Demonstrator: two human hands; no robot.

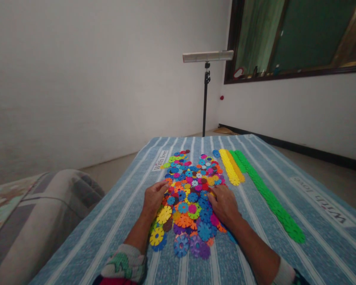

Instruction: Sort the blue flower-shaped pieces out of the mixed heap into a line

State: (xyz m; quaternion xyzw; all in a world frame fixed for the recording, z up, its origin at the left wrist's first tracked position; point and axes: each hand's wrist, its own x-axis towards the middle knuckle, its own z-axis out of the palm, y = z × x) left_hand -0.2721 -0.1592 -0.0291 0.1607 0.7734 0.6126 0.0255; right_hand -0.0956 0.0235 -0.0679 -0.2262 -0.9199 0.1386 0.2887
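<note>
A wide heap of notched plastic snowflake discs (192, 196) in many colours lies on the striped cloth between my hands. My left hand (154, 196) is at the heap's left edge, its thumb and fingers pinched together over red and orange discs. What these fingertips hold is too small to make out. On the opposite edge, my right hand (224, 201) has curled fingers with a yellow snowflake disc (213, 194) showing between thumb and forefinger. Right of the heap, overlapping discs form a long green row (273, 198), a short yellow row (230, 168) and a darker yellow row (239, 172).
A blue and white striped cloth (106, 237) with "With love" lettering covers the table. Beyond the far edge stands a black tripod (205, 103) bearing a flat panel (208, 56). Grey bedding (62, 198) is at the left, and a dark-framed window (299, 39) at the back right.
</note>
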